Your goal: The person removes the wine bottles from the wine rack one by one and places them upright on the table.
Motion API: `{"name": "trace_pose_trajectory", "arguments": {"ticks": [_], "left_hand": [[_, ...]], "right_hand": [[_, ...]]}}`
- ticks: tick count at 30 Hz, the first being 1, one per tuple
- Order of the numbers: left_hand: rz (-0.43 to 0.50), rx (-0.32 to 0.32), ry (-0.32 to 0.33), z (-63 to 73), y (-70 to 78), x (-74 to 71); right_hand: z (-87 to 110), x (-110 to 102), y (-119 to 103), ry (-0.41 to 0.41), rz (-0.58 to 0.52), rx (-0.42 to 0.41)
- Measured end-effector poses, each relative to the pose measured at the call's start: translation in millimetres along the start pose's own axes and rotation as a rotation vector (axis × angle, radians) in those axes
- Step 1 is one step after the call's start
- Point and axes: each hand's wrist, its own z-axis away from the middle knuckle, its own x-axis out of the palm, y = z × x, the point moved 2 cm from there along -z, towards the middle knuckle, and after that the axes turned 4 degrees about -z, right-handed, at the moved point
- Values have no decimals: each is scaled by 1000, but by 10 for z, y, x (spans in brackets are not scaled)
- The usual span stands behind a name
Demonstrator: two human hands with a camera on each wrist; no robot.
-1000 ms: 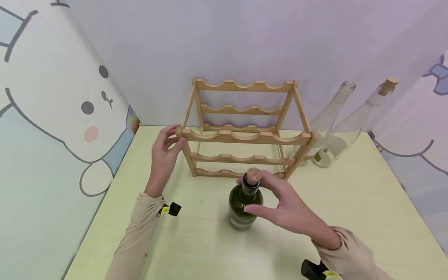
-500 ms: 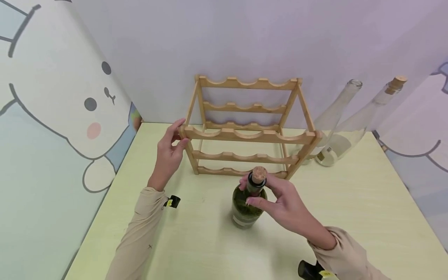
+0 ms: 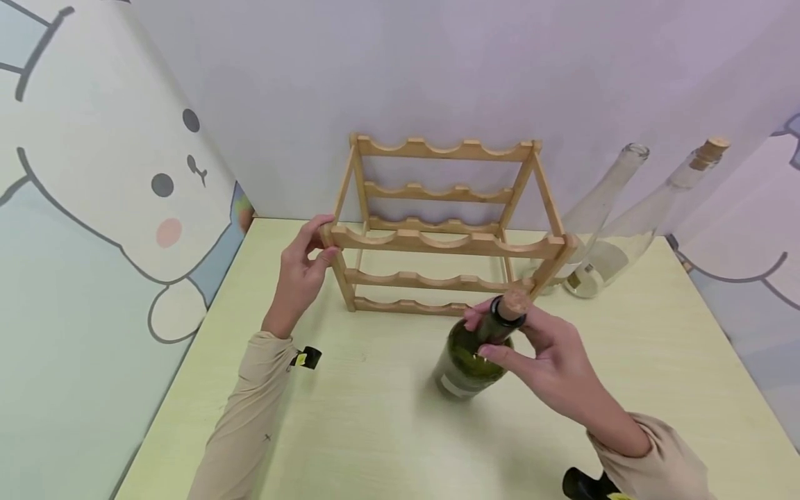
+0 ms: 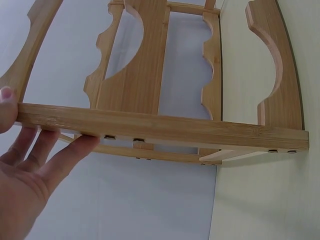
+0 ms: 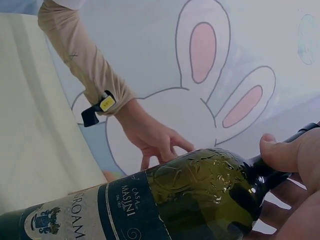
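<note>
My right hand (image 3: 556, 361) grips a green wine bottle (image 3: 465, 361) by its neck. The bottle leans to the right, with a cork (image 3: 515, 303) in its mouth and a dark printed label (image 5: 125, 200) on its body. It stands in front of a wooden wine rack (image 3: 437, 281), close to the rack's lower right part. My left hand (image 3: 303, 271) holds the rack's front left upright near the top. In the left wrist view the fingers (image 4: 70, 155) lie on the outer side of that upright, with the thumb on the other side.
Two clear glass bottles stand right of the rack: an uncorked bottle (image 3: 600, 194) and a corked bottle (image 3: 656, 215). The rack stands on a pale yellow table (image 3: 350, 430), near the back wall (image 3: 437, 62). A side wall (image 3: 81, 194) with a cartoon drawing borders the left.
My right hand's fingers have closed round the bottle's neck. Hand and bottle have shifted right, and the bottle now leans further. My left hand stays on the rack.
</note>
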Motion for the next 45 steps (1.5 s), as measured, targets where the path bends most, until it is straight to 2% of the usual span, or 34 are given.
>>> {"name": "trace_pose_trajectory", "arguments": {"ticks": [4, 11, 22, 29, 33, 37, 40, 43, 45], "left_hand": [[7, 4, 5, -11, 15, -11], [-11, 5, 0, -27, 283, -64], [14, 13, 12, -24, 264, -102], [23, -2, 8, -17, 256, -115], [15, 2, 7, -26, 244, -108], [3, 8, 3, -43, 237, -95], [-4, 4, 1, -47, 235, -89], [-15, -3, 0, -39, 235, -89], [-21, -8, 1, -29, 240, -92]], "right_hand": [[23, -118, -78, 31, 14, 12], [77, -311, -168, 74, 16, 22], [154, -644, -252, 157, -16, 67], [173, -908, -279, 172, 28, 150], [187, -1051, -280, 178, 56, 169], [211, -1180, -277, 201, 138, 214], [228, -1264, -269, 217, 148, 236], [243, -1347, -261, 233, 94, 229], [246, -1402, -261, 248, 103, 239]]}}
